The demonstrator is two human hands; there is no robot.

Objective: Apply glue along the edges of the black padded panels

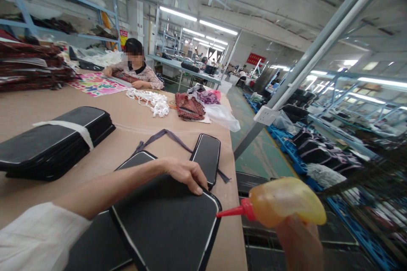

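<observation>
My left hand (185, 172) grips the far edge of a black panel (171, 224) with rounded corners and a white line along its border. The panel's near end runs out of the picture. In my right hand (300, 237) is a yellow glue bottle (286, 201) with a red nozzle, lying nearly level. The nozzle's tip meets or almost meets the panel's right edge, near the corner. Beneath and behind lie more black panels, among them a small oblong one (208, 154) and another at the lower left (95, 241).
A stack of black panels (54, 135) tied with a white band stands at the left. White strips (151, 99), folded reddish fabric (190, 106) and a plastic bag (222, 116) lie farther back. A co-worker (135, 65) sits across the table. A slanted metal post (305, 67) rises beyond the right edge.
</observation>
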